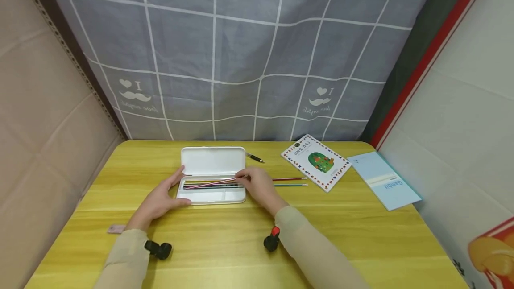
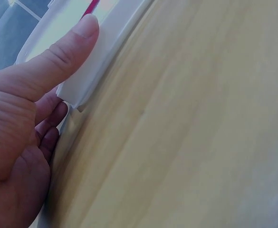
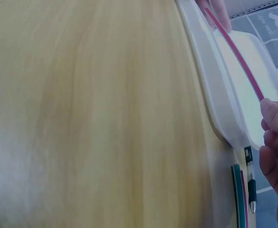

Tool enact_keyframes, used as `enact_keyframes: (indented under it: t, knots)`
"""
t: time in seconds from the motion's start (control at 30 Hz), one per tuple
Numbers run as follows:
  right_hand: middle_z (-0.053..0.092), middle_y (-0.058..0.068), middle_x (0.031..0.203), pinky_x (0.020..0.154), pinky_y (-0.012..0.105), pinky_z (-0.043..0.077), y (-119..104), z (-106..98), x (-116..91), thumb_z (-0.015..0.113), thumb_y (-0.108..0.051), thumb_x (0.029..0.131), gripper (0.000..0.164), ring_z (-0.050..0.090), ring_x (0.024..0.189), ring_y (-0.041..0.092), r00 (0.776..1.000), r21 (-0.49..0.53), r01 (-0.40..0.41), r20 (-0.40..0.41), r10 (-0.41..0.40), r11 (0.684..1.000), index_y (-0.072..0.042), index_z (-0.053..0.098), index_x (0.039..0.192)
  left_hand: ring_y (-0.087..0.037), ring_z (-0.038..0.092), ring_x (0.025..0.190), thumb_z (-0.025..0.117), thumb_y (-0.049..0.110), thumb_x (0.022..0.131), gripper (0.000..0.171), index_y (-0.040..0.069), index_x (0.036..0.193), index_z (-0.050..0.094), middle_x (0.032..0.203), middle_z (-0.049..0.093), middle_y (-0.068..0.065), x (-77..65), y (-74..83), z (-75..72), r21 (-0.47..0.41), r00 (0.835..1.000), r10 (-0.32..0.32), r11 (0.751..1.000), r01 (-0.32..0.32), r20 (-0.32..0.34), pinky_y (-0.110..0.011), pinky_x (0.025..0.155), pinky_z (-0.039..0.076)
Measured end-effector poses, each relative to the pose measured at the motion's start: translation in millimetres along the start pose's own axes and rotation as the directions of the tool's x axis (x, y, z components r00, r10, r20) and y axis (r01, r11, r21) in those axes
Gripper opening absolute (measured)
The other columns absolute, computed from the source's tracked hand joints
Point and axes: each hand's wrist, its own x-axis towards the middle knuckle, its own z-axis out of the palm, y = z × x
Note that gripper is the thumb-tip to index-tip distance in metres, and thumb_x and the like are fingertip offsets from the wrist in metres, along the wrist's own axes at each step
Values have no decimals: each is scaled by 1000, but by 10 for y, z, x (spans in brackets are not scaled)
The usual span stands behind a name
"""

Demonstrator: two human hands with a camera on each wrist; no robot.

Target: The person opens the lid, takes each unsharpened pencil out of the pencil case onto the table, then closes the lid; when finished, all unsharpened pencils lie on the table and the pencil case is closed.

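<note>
A white pencil case (image 1: 201,196) lies with its lid (image 1: 213,160) raised toward the back. At its left end my left hand (image 1: 159,197) holds the case, thumb (image 2: 77,42) over the front corner and the other fingers along the outer side. My right hand (image 1: 259,186) pinches a red-and-white striped pencil (image 3: 241,59) between thumb and fingers. That pencil slants over the open case, its far end toward the left side. Several dark and yellow pencils lie in the long rear compartment, partly hidden by the right hand.
Right of the case lie a red pencil (image 1: 291,179) and a green pencil (image 1: 291,185). A black pen (image 1: 254,158) is behind, beside the lid. Farther right are a white picture book (image 1: 299,155) and a light-blue booklet (image 1: 367,168). A small pinkish object (image 1: 115,229) lies by the left forearm.
</note>
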Motion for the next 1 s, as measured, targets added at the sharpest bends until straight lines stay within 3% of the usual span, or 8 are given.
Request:
enact_keyframes:
  t: [0.17, 0.47, 0.7, 1.0]
  knots:
    - [77, -5, 97, 70, 24, 54, 92, -116, -36, 78, -16, 96, 7, 64, 80, 9, 997, 82, -12, -71, 18, 997, -14, 83, 100, -49, 22, 154, 92, 36, 80, 118, 23, 170, 16, 163, 38, -24, -6, 18, -2, 1, 1000, -4, 1000, 4, -4, -74, 118, 14]
    - [77, -7, 95, 68, 26, 53, 284, -462, -170, 80, -19, 94, 11, 64, 81, 11, 980, 150, -43, -184, 71, 988, -12, 84, 101, -49, 22, 154, 93, 36, 79, 119, 22, 170, 17, 163, 38, -24, 5, 16, -16, -11, 1000, 3, 1000, -3, -1, -75, 118, 14]
    - [78, -3, 92, 66, 26, 54, 432, -793, -367, 82, -15, 92, 8, 67, 80, 14, 960, 120, -41, -271, 72, 992, -13, 84, 99, -49, 21, 154, 92, 35, 80, 119, 24, 170, 15, 163, 38, -24, 3, 28, -19, -14, 1000, 5, 1000, -5, 5, -75, 117, 13]
    - [76, -5, 92, 71, 28, 55, 755, -1045, -644, 82, -17, 92, 7, 66, 81, 12, 955, 45, -108, -272, 116, 993, -15, 84, 99, -50, 23, 153, 92, 38, 80, 119, 23, 170, 15, 163, 37, -25, -3, 22, -6, 14, 1000, 14, 1000, -14, 6, -76, 117, 14]
